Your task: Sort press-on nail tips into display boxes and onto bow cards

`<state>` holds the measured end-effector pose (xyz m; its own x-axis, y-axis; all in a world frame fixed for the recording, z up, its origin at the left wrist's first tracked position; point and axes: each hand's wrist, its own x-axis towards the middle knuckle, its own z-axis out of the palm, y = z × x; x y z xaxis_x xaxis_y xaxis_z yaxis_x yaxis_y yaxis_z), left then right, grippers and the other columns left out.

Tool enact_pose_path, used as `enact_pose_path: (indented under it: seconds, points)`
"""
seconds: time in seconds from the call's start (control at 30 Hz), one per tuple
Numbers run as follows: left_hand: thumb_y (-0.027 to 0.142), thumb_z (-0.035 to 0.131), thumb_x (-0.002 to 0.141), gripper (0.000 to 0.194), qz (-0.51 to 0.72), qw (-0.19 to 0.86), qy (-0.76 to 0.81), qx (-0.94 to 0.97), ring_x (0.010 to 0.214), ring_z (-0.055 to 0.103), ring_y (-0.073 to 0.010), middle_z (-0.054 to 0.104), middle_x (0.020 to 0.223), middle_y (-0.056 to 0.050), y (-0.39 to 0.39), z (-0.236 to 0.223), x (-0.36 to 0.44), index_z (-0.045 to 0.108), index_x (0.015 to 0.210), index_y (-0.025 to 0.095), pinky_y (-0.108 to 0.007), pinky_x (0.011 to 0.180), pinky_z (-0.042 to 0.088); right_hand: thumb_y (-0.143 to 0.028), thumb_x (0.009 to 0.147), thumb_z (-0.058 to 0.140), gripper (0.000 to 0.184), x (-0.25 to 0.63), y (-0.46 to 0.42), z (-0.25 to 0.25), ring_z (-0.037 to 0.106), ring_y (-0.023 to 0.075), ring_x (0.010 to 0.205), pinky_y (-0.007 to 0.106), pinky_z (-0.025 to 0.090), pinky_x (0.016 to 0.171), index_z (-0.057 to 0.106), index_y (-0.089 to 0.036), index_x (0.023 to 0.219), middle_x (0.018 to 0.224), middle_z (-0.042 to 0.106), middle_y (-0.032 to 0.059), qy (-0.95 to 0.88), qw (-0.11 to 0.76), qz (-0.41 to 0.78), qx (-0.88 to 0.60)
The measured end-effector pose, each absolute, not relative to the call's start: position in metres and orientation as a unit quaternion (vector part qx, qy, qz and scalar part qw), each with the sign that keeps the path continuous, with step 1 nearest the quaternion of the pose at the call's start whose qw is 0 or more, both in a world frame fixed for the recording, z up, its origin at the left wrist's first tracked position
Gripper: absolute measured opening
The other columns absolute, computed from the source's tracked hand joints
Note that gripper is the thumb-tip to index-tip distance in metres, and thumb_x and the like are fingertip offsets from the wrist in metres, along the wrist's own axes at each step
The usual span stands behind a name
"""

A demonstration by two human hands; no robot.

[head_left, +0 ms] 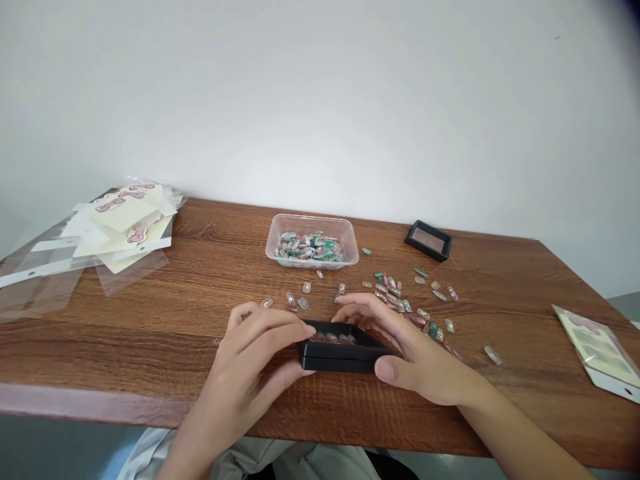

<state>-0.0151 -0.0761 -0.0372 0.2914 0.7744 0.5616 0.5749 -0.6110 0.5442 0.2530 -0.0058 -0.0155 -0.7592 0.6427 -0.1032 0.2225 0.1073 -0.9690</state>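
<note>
Between my two hands is a black display box [345,363] with a clear window, raised just over the table's front part. A row of press-on nails [333,338] shows dimly through its window. My left hand [255,353] pinches the box's left end, fingers on top and thumb beneath. On the opposite end, my right hand [407,350] grips with its thumb at the near corner and fingers around the far side. Loose press-on nails [395,293] in pink, green and clear lie scattered beyond and to the right of the box.
A clear plastic tub [280,233] with many nails stands near the wall. Behind right lies another black box [429,240] with a window. Plastic sleeves with printed cards [125,220] pile up at the left. One packaged card [597,347] rests at the right edge of the wooden table [200,287].
</note>
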Motion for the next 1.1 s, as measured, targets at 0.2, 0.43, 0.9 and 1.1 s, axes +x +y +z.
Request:
enact_pose_path:
  seconds: [0.2,0.43,0.9,1.1]
  points:
    - [0.013,0.062,0.096,0.031,0.409,0.104,0.431,0.798,0.095,0.067,-0.0193,0.073,0.107,-0.001,-0.0757,-0.0353,-0.0157,0.058,0.122,0.028,-0.041,0.095,0.035,-0.074,0.087,0.062,0.075,0.2518,-0.0066,-0.0141,0.057,0.0293,0.123,0.045,0.046,0.104,0.045,-0.029,0.145,0.133,0.058,0.0112,-0.727,0.184,0.587,-0.305]
    - [0.011,0.059,0.096,0.030,0.419,0.076,0.435,0.793,0.094,0.070,-0.0193,0.075,0.107,-0.003,-0.0776,-0.0344,-0.0162,0.058,0.121,0.026,-0.042,0.095,0.036,-0.072,0.088,0.062,0.073,0.2541,-0.0074,-0.0175,0.055,0.0309,0.132,0.047,0.045,0.110,0.047,-0.030,0.146,0.143,0.056,0.0108,-0.771,0.208,0.522,-0.299]
    - [0.018,0.063,0.096,0.030,0.408,0.118,0.438,0.792,0.097,0.065,-0.0222,0.071,0.105,-0.004,-0.0776,-0.0346,-0.0149,0.055,0.123,0.028,-0.042,0.092,0.040,-0.038,0.099,0.063,0.039,0.2477,-0.0032,-0.0191,0.066,0.0258,0.118,0.044,0.054,0.099,0.061,-0.026,0.136,0.135,0.067,0.0119,-0.891,0.328,0.263,-0.170]
    - [0.024,0.065,0.097,0.023,0.411,0.104,0.423,0.801,0.093,0.067,-0.0218,0.072,0.099,-0.002,-0.0796,-0.0324,-0.0136,0.059,0.119,0.028,-0.042,0.091,0.039,-0.036,0.100,0.062,0.039,0.2461,-0.0046,-0.0203,0.065,0.0246,0.117,0.043,0.052,0.101,0.059,-0.028,0.138,0.134,0.068,0.0110,-0.897,0.324,0.255,-0.161]
